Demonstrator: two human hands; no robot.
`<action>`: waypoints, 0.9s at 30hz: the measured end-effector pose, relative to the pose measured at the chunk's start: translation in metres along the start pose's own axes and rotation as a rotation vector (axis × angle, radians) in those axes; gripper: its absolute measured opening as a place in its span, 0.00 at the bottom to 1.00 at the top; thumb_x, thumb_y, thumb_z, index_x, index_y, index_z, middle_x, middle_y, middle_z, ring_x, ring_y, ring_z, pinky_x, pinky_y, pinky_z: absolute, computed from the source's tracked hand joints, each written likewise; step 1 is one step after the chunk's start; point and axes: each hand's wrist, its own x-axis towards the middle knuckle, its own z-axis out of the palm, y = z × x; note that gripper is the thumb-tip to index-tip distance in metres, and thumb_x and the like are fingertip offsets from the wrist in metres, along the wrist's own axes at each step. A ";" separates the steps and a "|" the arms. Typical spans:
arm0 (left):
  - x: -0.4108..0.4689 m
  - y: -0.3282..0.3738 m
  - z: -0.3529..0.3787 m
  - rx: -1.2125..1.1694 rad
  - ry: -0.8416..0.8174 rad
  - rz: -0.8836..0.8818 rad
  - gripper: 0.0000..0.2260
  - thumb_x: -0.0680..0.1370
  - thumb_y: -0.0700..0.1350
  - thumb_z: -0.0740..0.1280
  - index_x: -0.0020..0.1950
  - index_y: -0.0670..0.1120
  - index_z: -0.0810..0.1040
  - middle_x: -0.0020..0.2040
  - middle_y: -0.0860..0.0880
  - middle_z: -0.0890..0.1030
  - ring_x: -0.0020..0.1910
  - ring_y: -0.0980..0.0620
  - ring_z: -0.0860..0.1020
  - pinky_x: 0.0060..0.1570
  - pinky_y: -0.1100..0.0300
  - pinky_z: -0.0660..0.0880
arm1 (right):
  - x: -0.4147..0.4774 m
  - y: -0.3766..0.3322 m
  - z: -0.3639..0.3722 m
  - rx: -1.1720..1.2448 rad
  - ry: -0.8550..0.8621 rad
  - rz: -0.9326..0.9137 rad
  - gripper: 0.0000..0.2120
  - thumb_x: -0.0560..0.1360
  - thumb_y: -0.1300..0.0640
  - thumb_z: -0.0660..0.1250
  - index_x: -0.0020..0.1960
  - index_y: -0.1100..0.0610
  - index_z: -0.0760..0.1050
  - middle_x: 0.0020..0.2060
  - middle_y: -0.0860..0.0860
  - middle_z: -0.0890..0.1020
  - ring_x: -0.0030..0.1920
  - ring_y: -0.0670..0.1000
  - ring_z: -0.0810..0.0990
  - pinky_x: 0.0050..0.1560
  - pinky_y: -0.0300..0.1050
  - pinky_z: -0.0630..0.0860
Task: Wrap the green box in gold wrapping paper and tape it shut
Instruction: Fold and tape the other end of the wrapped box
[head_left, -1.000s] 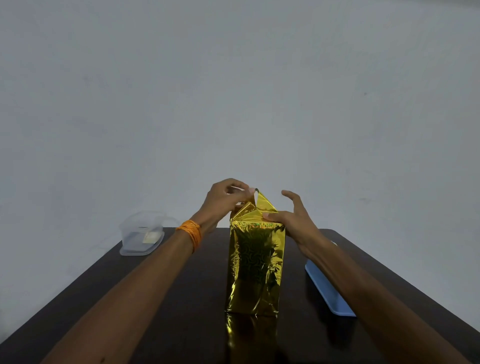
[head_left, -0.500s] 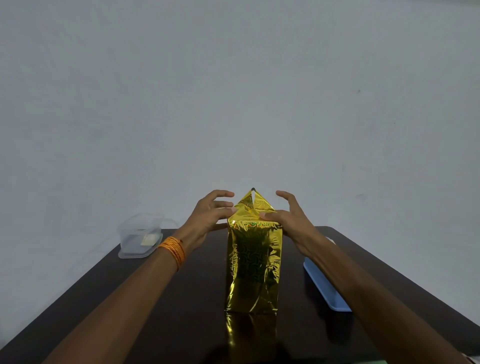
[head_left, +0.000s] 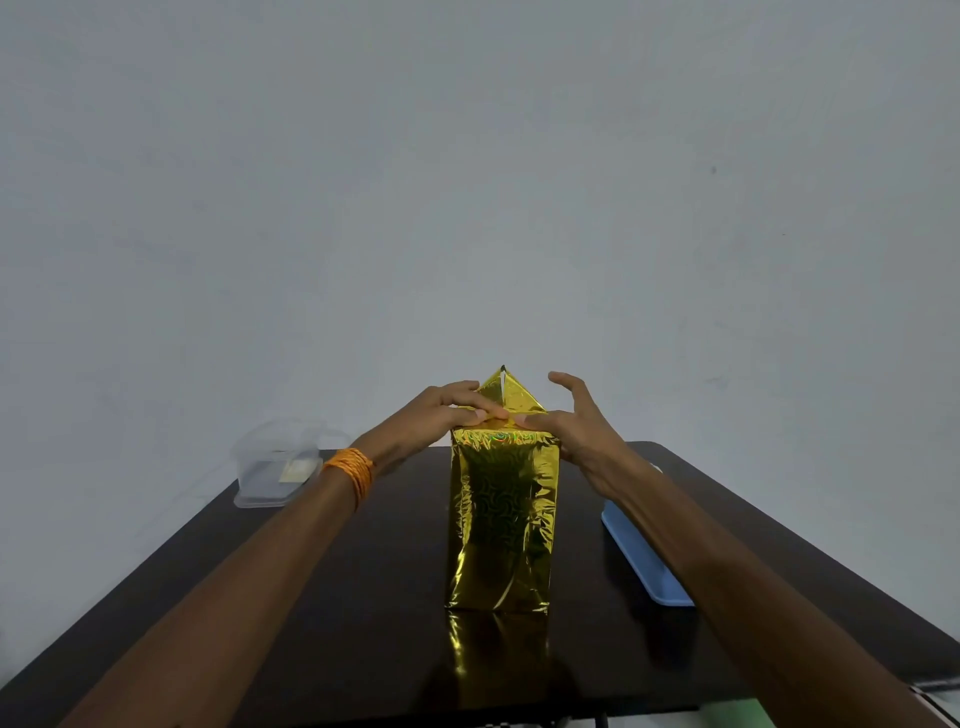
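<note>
**Both grips press the top fold of the gold-wrapped box**

The gold-wrapped box (head_left: 501, 519) stands upright mid-bench (head_left: 363, 597), a triangular flap (head_left: 511, 397) rising at its far top edge. The left grip (head_left: 431, 421), with an orange wrist thread (head_left: 350, 473), lays extended fingers on the top fold. The right grip (head_left: 582, 431) presses its thumb there, fingers spread wide. A clear container (head_left: 275, 462) sits at the far left corner and a blue tray (head_left: 644, 561) by the right edge.
</note>
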 end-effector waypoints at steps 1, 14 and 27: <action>-0.002 -0.002 0.001 -0.022 -0.003 -0.007 0.12 0.82 0.44 0.63 0.58 0.54 0.85 0.73 0.52 0.72 0.71 0.51 0.70 0.70 0.49 0.68 | 0.000 -0.001 0.001 0.002 0.002 0.001 0.40 0.70 0.57 0.78 0.74 0.44 0.60 0.57 0.60 0.80 0.58 0.56 0.77 0.50 0.46 0.71; -0.008 -0.014 0.009 -0.136 0.058 -0.017 0.13 0.84 0.43 0.60 0.60 0.50 0.84 0.61 0.53 0.82 0.66 0.53 0.75 0.70 0.47 0.69 | -0.009 -0.011 -0.008 -0.014 0.215 -0.135 0.18 0.76 0.47 0.72 0.63 0.48 0.74 0.54 0.52 0.81 0.52 0.51 0.82 0.57 0.51 0.78; -0.007 -0.014 0.009 -0.136 0.048 -0.028 0.13 0.84 0.44 0.59 0.62 0.49 0.82 0.61 0.54 0.82 0.66 0.52 0.75 0.71 0.40 0.66 | -0.025 -0.070 -0.035 -0.394 -0.062 -0.288 0.11 0.76 0.59 0.72 0.59 0.53 0.81 0.35 0.55 0.85 0.35 0.48 0.77 0.39 0.39 0.75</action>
